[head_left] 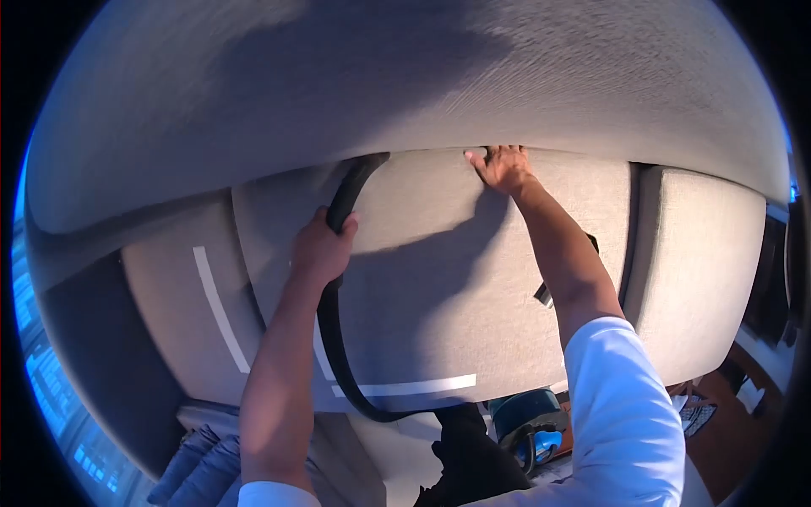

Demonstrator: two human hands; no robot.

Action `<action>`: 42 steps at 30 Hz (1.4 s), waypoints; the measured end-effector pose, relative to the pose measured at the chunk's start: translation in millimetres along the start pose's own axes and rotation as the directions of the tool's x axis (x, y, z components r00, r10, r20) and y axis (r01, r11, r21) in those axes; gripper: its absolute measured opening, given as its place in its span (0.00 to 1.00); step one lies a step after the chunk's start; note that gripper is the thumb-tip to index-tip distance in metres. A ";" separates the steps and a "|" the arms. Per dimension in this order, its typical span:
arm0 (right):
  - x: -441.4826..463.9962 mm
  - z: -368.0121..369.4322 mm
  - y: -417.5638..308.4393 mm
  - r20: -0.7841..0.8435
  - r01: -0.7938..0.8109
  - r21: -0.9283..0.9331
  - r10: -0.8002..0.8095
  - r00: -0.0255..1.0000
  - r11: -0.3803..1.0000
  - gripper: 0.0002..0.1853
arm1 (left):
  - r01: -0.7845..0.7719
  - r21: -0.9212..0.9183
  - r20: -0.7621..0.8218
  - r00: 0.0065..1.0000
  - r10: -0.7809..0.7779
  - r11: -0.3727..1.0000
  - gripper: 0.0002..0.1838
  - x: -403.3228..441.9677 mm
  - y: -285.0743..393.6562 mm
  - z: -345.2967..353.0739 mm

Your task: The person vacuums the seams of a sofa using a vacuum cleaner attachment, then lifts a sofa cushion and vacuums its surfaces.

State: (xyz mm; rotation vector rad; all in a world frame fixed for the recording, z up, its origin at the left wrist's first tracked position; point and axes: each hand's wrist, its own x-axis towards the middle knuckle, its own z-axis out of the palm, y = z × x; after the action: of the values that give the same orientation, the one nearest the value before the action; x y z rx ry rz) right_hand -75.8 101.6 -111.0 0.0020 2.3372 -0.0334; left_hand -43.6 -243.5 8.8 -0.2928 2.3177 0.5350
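Note:
My left hand [323, 247] is wrapped around a black vacuum hose [345, 198] above the beige sofa seat [422, 321]. The hose's upper end reaches the crease under the sofa backrest [541, 93], where its tip is hidden. From my hand the hose curves down over the seat's front edge. My right hand [505, 167] lies on the back of the seat, against the backrest, with its thumb spread and its fingertips partly hidden at the crease. It holds nothing that I can see.
White tape strips [405, 386] mark the seat. A dark green and blue machine [528, 422] stands below the sofa's front edge, beside my dark-clothed leg [469, 460]. A small dark and silver object [543, 296] shows beside my right forearm. Grey-blue cushions [198, 465] lie at lower left.

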 end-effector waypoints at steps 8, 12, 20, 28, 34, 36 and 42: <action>14.5 22.5 -159.6 -0.264 -0.025 -0.254 -0.045 0.964 0.967 0.32 | -0.007 0.135 -0.152 0.988 0.027 0.991 0.27 -24.5 -32.7 14.8; 38.6 -1.5 -162.5 -0.240 0.140 0.177 -0.096 0.966 0.974 0.33 | 0.023 0.094 -0.225 0.974 -0.001 0.995 0.27 -8.3 -50.3 -6.4; 52.8 2.3 -215.0 -0.124 -0.126 0.078 0.135 0.983 0.989 0.32 | 0.010 0.127 -0.225 0.974 0.019 0.992 0.29 5.3 -63.0 -8.0; 44.0 -34.8 -245.3 0.107 0.229 0.195 -0.253 0.961 0.954 0.44 | 0.102 0.083 -0.329 0.942 -0.069 0.991 0.28 -29.0 -115.9 -19.1; 50.5 -23.7 -273.7 0.025 0.103 0.138 -0.108 0.994 0.985 0.37 | 0.138 0.079 -0.247 0.962 -0.114 0.987 0.29 11.5 -131.0 -56.8; 54.7 -9.9 -295.0 -0.038 0.007 -0.110 -0.012 0.999 0.994 0.32 | 0.109 0.078 -0.229 0.969 -0.089 0.991 0.29 20.0 -133.4 -70.5; 53.2 -1.9 -310.0 -0.188 0.293 0.062 -0.277 0.942 0.954 0.38 | 0.139 0.024 -0.136 0.982 -0.134 0.990 0.29 21.3 -129.1 -88.0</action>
State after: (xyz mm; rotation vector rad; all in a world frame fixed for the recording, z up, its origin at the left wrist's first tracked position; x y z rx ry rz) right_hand -117.8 -208.7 -140.7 -0.3016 2.4934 -0.2930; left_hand -66.2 -399.6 13.3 -0.4814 2.4116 0.4189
